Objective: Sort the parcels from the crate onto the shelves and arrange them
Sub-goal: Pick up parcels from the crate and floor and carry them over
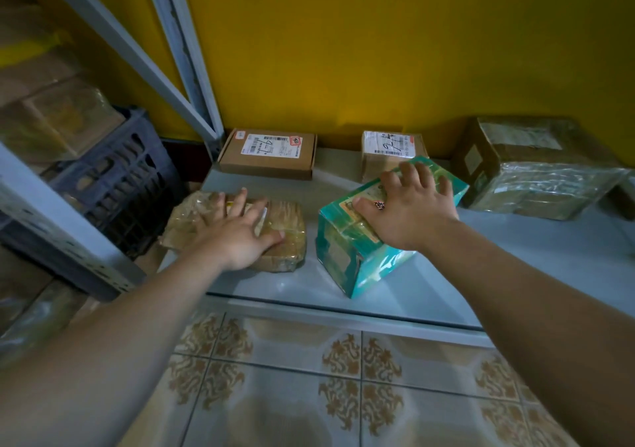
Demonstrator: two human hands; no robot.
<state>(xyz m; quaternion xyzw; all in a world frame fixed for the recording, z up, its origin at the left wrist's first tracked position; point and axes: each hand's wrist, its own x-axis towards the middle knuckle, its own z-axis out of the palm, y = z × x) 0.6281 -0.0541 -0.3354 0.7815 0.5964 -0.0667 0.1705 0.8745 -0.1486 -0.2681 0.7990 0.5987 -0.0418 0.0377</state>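
A flat brown parcel (285,240) wrapped in clear tape lies on the low grey shelf (515,257), near its left end. My left hand (237,233) rests flat on top of it with the fingers spread. To its right stands a teal box (347,257), turned at an angle. My right hand (409,213) lies on the box's top, fingers spread and reaching over its far edge. The dark blue crate (117,178) sits to the left, beyond the shelf post.
Along the yellow wall stand a flat cardboard box (268,153) with a label, a small taped box (385,151) and a large plastic-wrapped carton (529,168). A grey shelf post (68,240) and diagonal brace (137,48) are at left. Patterned floor tiles (343,395) lie below the shelf.
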